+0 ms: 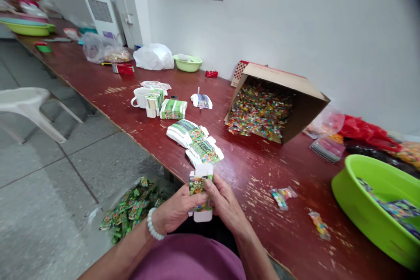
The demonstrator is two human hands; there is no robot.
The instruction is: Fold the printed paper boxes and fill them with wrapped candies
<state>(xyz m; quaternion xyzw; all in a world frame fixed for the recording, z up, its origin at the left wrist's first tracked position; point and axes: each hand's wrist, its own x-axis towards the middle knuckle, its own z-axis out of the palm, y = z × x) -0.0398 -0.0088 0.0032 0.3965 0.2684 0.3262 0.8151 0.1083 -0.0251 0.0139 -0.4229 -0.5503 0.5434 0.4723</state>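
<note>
Between my two hands, just off the table's near edge, is a small green printed candy box [198, 184] with its white end flaps standing out at top and bottom. My left hand [175, 210] grips its left side, thumb across the front. On the right side my right hand [225, 199] holds it, thumb also on the printed face. Beyond the box lie flat stacks of green cartons [187, 132], fanned out on the table. To the right, small clear packets of coloured candy [280, 198] rest on the tabletop.
A tipped cardboard box [303, 109] full of candy packets opens toward me. At right stands a green basin [348, 192]. A white mug [141, 97] is at the back left. Below the table edge sits a bag of filled green boxes [134, 210]. A white stool [29, 100] stands left.
</note>
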